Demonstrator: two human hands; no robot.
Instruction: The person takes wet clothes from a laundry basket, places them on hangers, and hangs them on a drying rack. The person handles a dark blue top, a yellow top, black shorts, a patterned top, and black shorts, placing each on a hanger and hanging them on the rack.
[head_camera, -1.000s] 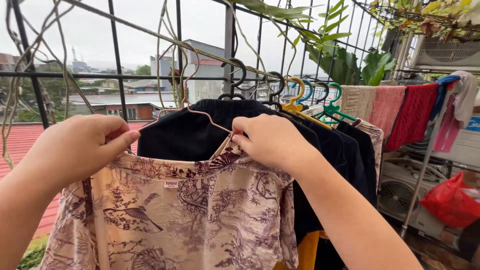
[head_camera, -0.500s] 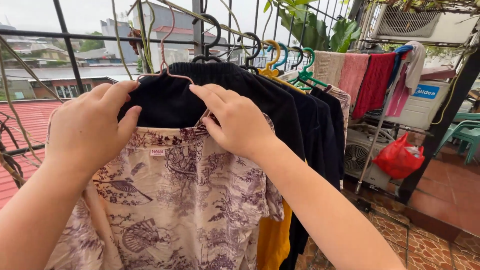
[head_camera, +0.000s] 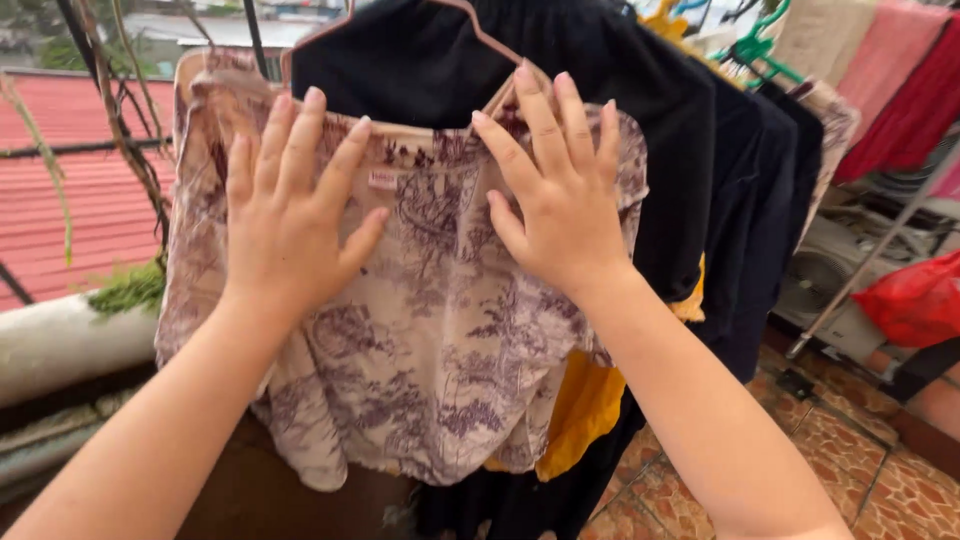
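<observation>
Cream fabric printed with purple scenery makes up the patterned shirt (head_camera: 430, 330), which is hung on a pink hanger (head_camera: 480, 30) at the front of a row of garments. Directly behind it a black garment (head_camera: 610, 70) is seen, with a yellow garment (head_camera: 585, 405) showing below. The left hand (head_camera: 285, 215) and right hand (head_camera: 560, 195) are laid flat on the shirt's upper part, fingers spread; nothing is held in either grip. A red bag (head_camera: 915, 300) is noted lower right.
</observation>
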